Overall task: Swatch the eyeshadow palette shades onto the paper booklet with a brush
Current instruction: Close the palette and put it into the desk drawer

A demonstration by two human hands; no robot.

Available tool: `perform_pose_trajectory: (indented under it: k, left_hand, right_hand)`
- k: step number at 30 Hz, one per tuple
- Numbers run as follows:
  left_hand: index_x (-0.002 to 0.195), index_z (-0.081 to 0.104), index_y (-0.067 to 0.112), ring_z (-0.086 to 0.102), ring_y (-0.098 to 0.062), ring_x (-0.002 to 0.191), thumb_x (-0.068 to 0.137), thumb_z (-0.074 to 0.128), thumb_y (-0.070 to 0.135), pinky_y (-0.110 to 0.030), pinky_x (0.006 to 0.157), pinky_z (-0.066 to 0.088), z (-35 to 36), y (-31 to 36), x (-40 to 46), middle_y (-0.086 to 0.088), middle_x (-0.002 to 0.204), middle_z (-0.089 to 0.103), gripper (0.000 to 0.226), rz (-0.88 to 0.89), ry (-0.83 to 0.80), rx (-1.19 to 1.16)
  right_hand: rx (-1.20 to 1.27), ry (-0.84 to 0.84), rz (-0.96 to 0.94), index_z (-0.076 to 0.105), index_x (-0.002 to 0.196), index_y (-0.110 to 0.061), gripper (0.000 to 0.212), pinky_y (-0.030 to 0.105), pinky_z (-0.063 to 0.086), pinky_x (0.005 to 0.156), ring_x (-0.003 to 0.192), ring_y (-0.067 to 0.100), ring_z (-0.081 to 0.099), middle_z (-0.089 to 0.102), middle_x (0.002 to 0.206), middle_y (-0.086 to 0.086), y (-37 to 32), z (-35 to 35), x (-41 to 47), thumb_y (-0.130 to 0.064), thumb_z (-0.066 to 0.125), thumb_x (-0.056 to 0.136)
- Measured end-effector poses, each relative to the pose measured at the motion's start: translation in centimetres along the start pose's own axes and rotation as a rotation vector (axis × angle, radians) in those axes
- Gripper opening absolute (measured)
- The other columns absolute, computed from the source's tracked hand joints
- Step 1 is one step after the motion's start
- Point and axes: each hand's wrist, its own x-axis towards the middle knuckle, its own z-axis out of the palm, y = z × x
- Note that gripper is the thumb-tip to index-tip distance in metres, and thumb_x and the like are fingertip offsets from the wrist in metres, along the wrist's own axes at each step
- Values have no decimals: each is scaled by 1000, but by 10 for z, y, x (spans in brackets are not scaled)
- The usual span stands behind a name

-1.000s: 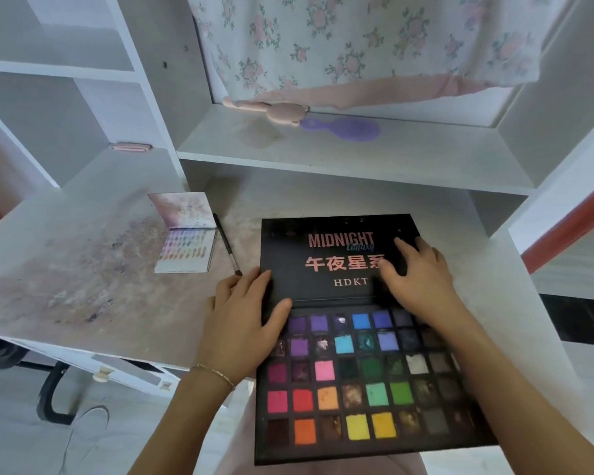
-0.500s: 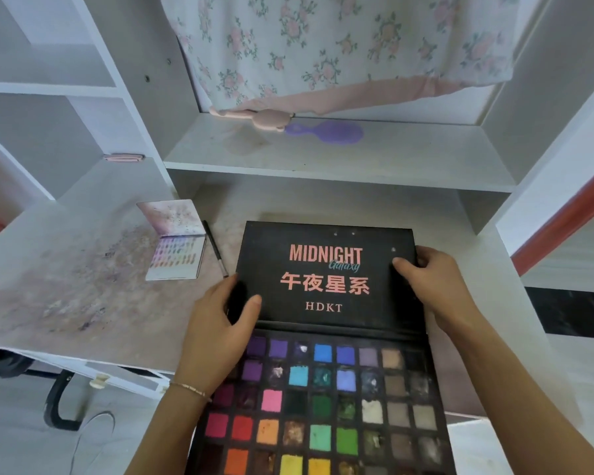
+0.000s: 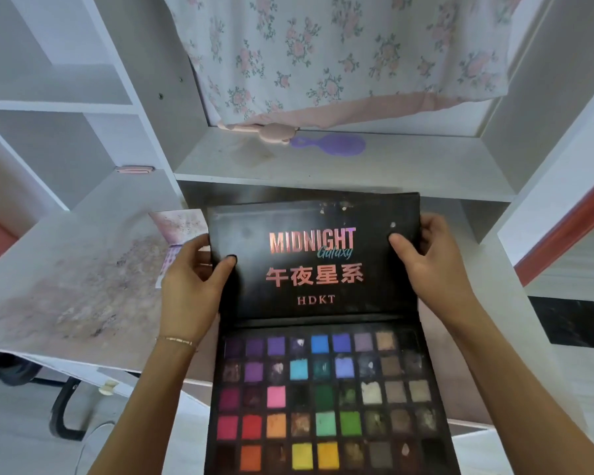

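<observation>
A white shelving unit [image 3: 323, 173] is seen across the upper field, with a floral cloth [image 3: 323, 53] hung in front of its central opening. Below it, a pale surface [image 3: 66, 286] is spread to the left, and its top is marked with smudged pigment stains. An open eyeshadow palette [image 3: 323, 389] is held in the centre foreground, tilted toward the camera; its black lid [image 3: 312, 258] is raised and is printed with "MIDNIGHT Galaxy", Chinese characters and "HDKT". The pan tray below the lid is filled with rows of square shades: purples and blues at the top, pinks, reds, oranges and greens in the middle, yellows at the bottom, and browns and greys on the right. Several pans are visibly worn. The left edge of the lid is gripped by the left hand [image 3: 192, 286], with the thumb laid on the lid face and the fingers wrapped behind. The right edge of the lid is gripped by the right hand [image 3: 432, 265] in the same manner, the thumb pressed on the front. A thin bracelet [image 3: 177, 339] is worn on the left wrist. The paper booklet [image 3: 180, 228] is lying on the surface behind the left hand and is largely hidden by it and by the lid. A purple hairbrush [image 3: 333, 144] and a pink object [image 3: 271, 132] are placed on the shelf. A small pink item [image 3: 135, 170] is set on the side ledge.
</observation>
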Motion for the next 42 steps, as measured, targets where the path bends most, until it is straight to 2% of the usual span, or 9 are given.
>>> perform_pose_trajectory:
  k: [6, 11, 15, 18, 22, 26, 29, 33, 42]
  left_hand:
    - [84, 54, 9, 52, 15, 59, 84, 62, 9, 1, 57, 34, 12, 18, 13, 14, 65, 52, 8, 137, 21, 30]
    - [75, 58, 2, 59, -22, 75, 95, 44, 23, -24, 71, 46, 8, 6, 7, -18, 74, 62, 32, 106, 35, -62]
    - [87, 68, 25, 64, -5, 93, 92, 25, 52, -19, 88, 46, -2, 0, -8, 9, 89, 70, 51, -26, -95, -364]
    - [93, 67, 12, 62, -22, 103, 89, 25, 59, -34, 95, 42, -17, -11, -14, -8, 99, 70, 63, -97, -291, -525]
    - [100, 67, 22, 64, -12, 99, 89, 46, 39, -17, 86, 47, -31, -9, -29, 6, 99, 71, 29, 13, -490, -288]
    - [101, 60, 39, 51, 13, 102, 77, 59, 55, 0, 80, 36, -21, -1, -47, 30, 103, 60, 29, 141, -633, 120]
    - [118, 55, 36, 31, 11, 119, 69, 41, 67, -13, 102, 22, -10, -5, -64, 29, 123, 39, 60, 384, -722, 429]
    - [131, 34, 45, 3, 1, 133, 71, 35, 69, -24, 110, -4, -6, -19, -78, 25, 140, 15, 64, 455, -749, 544]
    - [132, 43, 35, 6, 1, 134, 75, 47, 58, -21, 110, -7, 14, -19, -65, 14, 146, 29, 61, 526, -678, 523]
  right_hand:
    - [-55, 56, -114, 45, 100, -21, 21, 1, 40, 66, 78, -17, 53, 53, 88, -19, 2, -6, 18, -16, 59, 87]
    - [-52, 100, -202, 49, 82, -30, 15, -1, 39, 63, 72, -15, 53, 54, 77, -14, 1, -13, 7, -22, 47, 94]
    - [347, -5, -163, 66, 93, -32, 50, 10, 44, 83, 90, 0, 61, 68, 83, -12, -4, -17, -4, -39, 17, 96]
    - [615, -213, -32, 72, 92, -19, 66, 23, 49, 86, 90, 22, 66, 73, 80, 2, -3, -27, -9, -45, 12, 96]
    - [261, -436, 22, 64, 102, -20, 32, 23, 52, 86, 95, 18, 67, 73, 95, -1, 2, -31, -20, -36, 38, 93]
    - [-194, -618, 38, 56, 103, -48, 22, 15, 46, 84, 101, -9, 56, 60, 106, -28, 1, -18, -38, -44, 55, 82]
    - [-500, -763, -125, 40, 123, -52, 47, 20, 16, 110, 119, -21, 22, 26, 122, -42, 5, -4, -60, -53, 58, 79]
    - [-793, -782, -344, 22, 139, -46, 76, 21, -24, 106, 133, -7, -15, 0, 142, -29, 17, 6, -79, -70, 49, 73]
    - [-816, -740, -298, 21, 138, -47, 70, 18, -23, 105, 130, -10, -17, -2, 144, -28, 23, 2, -61, -64, 51, 77]
